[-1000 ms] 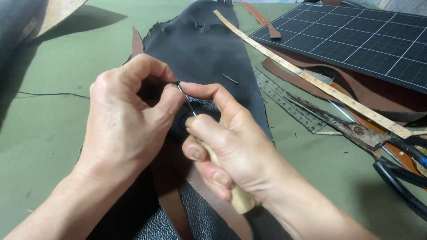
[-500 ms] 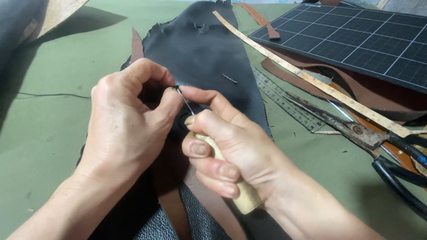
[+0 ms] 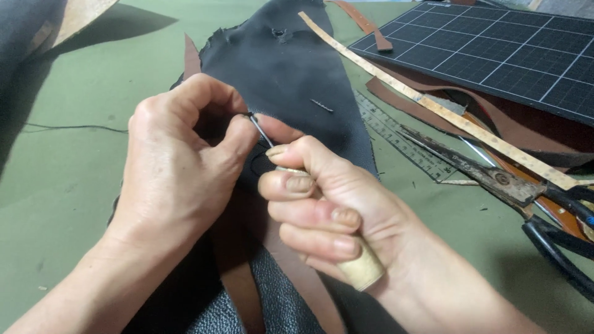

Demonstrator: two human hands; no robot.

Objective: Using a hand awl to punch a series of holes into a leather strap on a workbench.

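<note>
A large piece of black leather (image 3: 291, 68) lies on the green table cover, with a brown leather strip (image 3: 291, 272) running under my hands. My right hand (image 3: 322, 210) is closed around the pale wooden handle of an awl (image 3: 359, 269). Its thin metal shaft (image 3: 263, 131) points up and left. My left hand (image 3: 179, 167) pinches the leather right at the awl's tip, thumb against the shaft. What lies between the fingertips is hidden.
A dark gridded cutting mat (image 3: 495, 55) lies at the back right. A long pale strip (image 3: 433, 105), a metal ruler (image 3: 402, 139) and old scissors (image 3: 513, 185) lie to the right. A small dark scrap (image 3: 322, 105) rests on the black leather.
My right hand has drawn back slightly toward me with the awl, showing more of the shaft. My left hand keeps its pinch in the same place.
</note>
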